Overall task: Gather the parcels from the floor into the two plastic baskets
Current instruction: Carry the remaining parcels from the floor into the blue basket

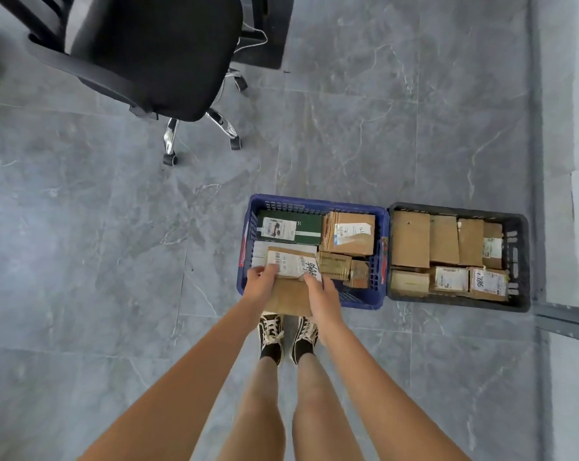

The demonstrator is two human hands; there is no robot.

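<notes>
Cardboard, flat brown parcel [293, 291] with a white label: we grip it with both hands, left hand [261, 285] and right hand [322, 294] curled on its sides, over the near edge of the blue slotted plastic basket [314, 205]. Beside it, touching, the black basket [520, 261] holds rectangular boxes. Beyond, on grey marbled floor [82, 227], a black office chair [155, 51].
</notes>
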